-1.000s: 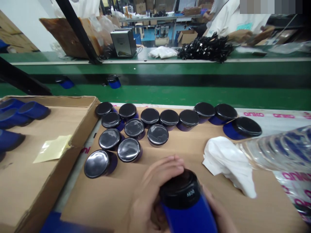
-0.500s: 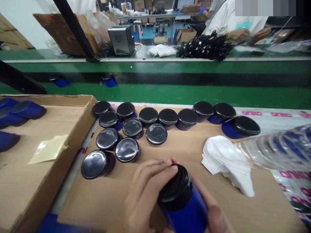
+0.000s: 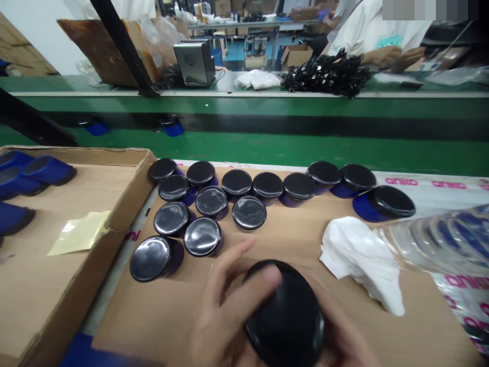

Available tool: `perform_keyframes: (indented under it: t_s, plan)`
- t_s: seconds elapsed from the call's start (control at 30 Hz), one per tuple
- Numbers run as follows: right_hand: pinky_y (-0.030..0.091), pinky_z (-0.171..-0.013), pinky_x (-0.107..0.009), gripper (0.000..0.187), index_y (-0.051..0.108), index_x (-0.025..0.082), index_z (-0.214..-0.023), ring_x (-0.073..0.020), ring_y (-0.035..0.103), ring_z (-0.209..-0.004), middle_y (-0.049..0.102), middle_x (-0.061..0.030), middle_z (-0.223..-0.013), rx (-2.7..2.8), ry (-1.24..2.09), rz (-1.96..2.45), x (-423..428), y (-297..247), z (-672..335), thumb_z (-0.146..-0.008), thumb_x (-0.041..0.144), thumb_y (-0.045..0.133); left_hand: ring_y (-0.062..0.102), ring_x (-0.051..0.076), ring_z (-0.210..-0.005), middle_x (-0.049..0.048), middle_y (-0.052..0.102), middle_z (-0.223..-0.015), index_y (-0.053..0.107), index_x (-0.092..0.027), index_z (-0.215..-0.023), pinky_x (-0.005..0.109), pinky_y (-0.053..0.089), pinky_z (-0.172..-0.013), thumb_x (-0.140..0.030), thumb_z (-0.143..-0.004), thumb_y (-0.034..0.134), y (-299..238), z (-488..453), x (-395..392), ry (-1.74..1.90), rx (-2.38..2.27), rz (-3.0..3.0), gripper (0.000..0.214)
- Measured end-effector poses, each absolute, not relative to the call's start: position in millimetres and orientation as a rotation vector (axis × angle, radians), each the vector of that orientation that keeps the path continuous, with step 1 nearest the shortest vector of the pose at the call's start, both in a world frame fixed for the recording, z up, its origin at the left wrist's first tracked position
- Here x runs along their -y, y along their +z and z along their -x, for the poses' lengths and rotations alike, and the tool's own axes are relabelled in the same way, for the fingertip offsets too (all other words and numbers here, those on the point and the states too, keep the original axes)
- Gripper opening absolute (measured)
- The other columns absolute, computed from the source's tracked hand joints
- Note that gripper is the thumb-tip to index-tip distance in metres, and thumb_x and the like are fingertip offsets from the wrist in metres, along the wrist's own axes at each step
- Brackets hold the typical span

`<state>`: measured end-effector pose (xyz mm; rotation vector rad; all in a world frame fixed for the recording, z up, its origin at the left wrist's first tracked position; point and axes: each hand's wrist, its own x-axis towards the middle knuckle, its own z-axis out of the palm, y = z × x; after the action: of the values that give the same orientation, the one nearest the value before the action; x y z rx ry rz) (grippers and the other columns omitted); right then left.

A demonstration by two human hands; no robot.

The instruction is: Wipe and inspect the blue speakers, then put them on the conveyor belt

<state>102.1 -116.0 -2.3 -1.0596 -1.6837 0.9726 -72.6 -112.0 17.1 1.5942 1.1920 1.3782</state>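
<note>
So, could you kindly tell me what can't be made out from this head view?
Head view:
- The lidded jar: body hidden behind its lid, the left hand and the right hand; lid blurred.
- The clear bottle: cut off by the right edge.
- The blue jars: cut off by the left edge.
- The co-worker: cut off by the top edge.

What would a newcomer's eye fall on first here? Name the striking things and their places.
First comes the jar with a glossy black lid, held in the left hand and right hand at bottom centre. Above it, rows of matching jars sit on brown cardboard. Beyond them, a heap of black cables lies on the far side of a green conveyor.
</note>
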Motion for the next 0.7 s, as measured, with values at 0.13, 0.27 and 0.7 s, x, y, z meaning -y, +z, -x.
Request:
perform_keyframes:
  t_s: [0.13,0.27,0.7]
  plan:
    - [0.034,-0.118,-0.009,0.05,0.044,0.039,-0.152,-0.0069,0.048,-0.141,0.05,0.0102,-0.151,1.655,0.943,0.939,111.7,4.9,-113.0,-0.105,0.046,0.061,0.062,0.021,-0.136,-0.0036,0.06,-0.153,0.049,-0.043,-0.151,0.025,0.057,-0.104,-0.027,-0.104,0.057,-3.7,94.8,99.3,1.199,-0.767,-1.212,0.051]
    - [0.032,-0.12,-0.014,0.041,0.047,0.04,-0.148,-0.0081,0.045,-0.14,0.049,0.0146,-0.151,1.509,0.844,0.957,111.6,1.9,-93.1,-0.108,0.038,0.055,0.069,0.035,-0.125,0.0117,0.071,-0.137,0.066,-0.03,-0.141,0.037,0.062,-0.097,-0.047,-0.092,0.073,4.6,88.3,101.0,1.2,-0.676,-1.076,0.052]
    - [0.028,-0.121,-0.022,0.04,0.045,0.043,-0.152,-0.0149,0.048,-0.134,0.051,0.0134,-0.148,1.677,0.392,1.046,118.3,3.0,-82.1,-0.113,0.041,0.036,0.063,0.037,-0.133,0.0031,0.065,-0.147,0.056,-0.044,-0.146,0.052,0.05,-0.114,-0.056,-0.085,0.076,33.7,87.2,120.9,0.985,-1.106,-1.326,0.065]
